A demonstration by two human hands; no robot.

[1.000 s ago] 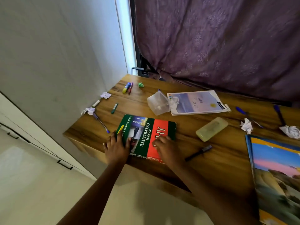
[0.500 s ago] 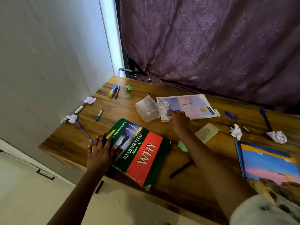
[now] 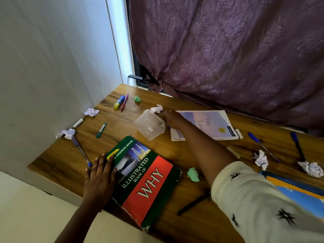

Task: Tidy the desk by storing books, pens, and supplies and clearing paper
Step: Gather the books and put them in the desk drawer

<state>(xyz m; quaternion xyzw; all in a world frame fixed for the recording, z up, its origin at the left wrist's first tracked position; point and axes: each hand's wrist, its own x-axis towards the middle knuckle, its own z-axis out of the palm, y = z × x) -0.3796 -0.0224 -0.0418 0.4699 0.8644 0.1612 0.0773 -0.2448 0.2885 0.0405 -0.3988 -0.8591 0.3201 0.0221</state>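
Left hand (image 3: pixel 100 174) spread flat, pinning the green-and-red hardback book (image 3: pixel 145 179) at the bench's (image 3: pixel 57 160) near edge; right hand (image 3: pixel 171 118) at the clear plastic tub (image 3: pixel 149 126) farther back, grip unclear. Best grasp its rim firmly.

The left hand (image 3: pixel 100 176) lies flat, fingers straight, on the near-left corner of a green and red book (image 3: pixel 145 181) that overhangs the wooden counter (image 3: pixel 70 162). The right hand (image 3: pixel 172 118) reaches across to the rim of a tilted clear plastic box (image 3: pixel 149 127) (its fingers are hidden behind the box). A crumpled white paper (image 3: pixel 157 109) sits just beyond it and a pale book (image 3: pixel 210 124) lies beside it.
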